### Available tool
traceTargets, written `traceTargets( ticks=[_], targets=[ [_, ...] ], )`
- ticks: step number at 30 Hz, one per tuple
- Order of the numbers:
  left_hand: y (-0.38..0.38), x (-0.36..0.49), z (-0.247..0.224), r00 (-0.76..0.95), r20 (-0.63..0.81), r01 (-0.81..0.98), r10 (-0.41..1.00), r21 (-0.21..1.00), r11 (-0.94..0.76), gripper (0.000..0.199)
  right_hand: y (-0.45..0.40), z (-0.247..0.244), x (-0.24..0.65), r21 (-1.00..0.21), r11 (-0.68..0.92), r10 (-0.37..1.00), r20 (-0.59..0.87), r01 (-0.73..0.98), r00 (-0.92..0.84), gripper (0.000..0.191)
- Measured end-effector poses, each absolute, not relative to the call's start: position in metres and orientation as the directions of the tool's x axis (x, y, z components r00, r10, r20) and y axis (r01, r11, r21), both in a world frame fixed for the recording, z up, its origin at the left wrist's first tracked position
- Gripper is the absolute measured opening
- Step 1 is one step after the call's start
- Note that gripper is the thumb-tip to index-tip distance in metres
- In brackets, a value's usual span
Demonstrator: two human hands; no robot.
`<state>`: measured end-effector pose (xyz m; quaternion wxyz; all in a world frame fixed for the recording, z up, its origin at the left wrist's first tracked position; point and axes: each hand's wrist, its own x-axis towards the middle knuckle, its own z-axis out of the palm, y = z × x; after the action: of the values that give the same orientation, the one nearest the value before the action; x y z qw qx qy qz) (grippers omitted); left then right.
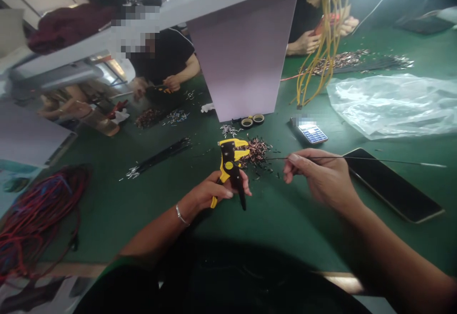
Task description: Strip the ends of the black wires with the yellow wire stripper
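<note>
My left hand [210,189] is wrapped round the handles of a yellow and black wire stripper [230,164], whose jaws point right. Between the thumb and fingers of my right hand [310,168] is a thin dark wire [374,160]. One end of the wire points left toward the stripper, apart from its jaws; the other runs far right to a pale tip. Behind the jaws lies a heap of short copper and black wire scraps [257,151]. A bundle of black wires [162,156] with pale ends rests on the table left of the stripper.
Two rolls of black tape [253,121] lie near a pale divider panel [246,52]. A phone [310,131], a dark flat tablet-like slab [394,184] and a plastic bag [396,104] are to the right. Red cables [43,214] lie left. Yellow wires [323,42] hang ahead; co-workers sit opposite.
</note>
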<state>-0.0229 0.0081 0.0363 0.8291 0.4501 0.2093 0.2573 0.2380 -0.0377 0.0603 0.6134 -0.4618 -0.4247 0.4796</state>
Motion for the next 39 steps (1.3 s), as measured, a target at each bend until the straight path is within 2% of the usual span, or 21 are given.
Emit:
traceTargets(
  ticks=[6,15,18,22,24,26,30,35,39],
  targets=[
    [0.007,-0.023,0.035,0.805,-0.114,-0.249,0.582,0.826,0.506,0.046,-0.039,0.062,0.235,-0.966,0.171,0.964,0.124,-0.193,0.235,0.016],
    [0.008,-0.024,0.030,0.842,-0.093,-0.223,0.531,0.837,0.500,0.058,-0.032,0.057,0.242,-0.939,0.106,0.979,0.040,-0.329,0.200,0.016],
    [0.008,-0.025,0.028,0.835,-0.087,-0.234,0.544,0.838,0.493,0.064,-0.036,0.058,0.241,-0.960,0.149,0.969,0.094,-0.235,0.231,0.015],
    [0.008,-0.026,0.027,0.815,-0.072,-0.257,0.575,0.844,0.470,0.065,-0.044,0.059,0.234,-0.968,0.245,0.924,0.250,0.055,0.288,0.013],
    [0.008,-0.025,0.026,0.805,-0.061,-0.272,0.590,0.846,0.459,0.065,-0.049,0.060,0.230,-0.917,0.330,0.885,0.383,0.223,0.265,0.012],
    [0.007,-0.024,0.025,0.800,-0.058,-0.278,0.597,0.846,0.455,0.065,-0.053,0.061,0.226,-0.813,0.443,0.821,0.537,0.378,0.192,0.013],
    [0.005,-0.022,0.025,0.794,-0.067,-0.263,0.604,0.858,0.441,0.065,-0.058,0.063,0.218,-0.572,0.627,0.655,0.754,0.529,0.040,0.016],
    [0.003,-0.020,0.026,0.798,-0.074,-0.243,0.598,0.869,0.431,0.063,-0.061,0.063,0.213,-0.365,0.743,0.514,0.848,0.560,-0.129,0.020],
    [0.001,-0.020,0.027,0.791,-0.088,-0.222,0.605,0.881,0.419,0.063,-0.064,0.060,0.212,-0.293,0.767,0.497,0.834,0.571,-0.240,0.019]
  ],
)
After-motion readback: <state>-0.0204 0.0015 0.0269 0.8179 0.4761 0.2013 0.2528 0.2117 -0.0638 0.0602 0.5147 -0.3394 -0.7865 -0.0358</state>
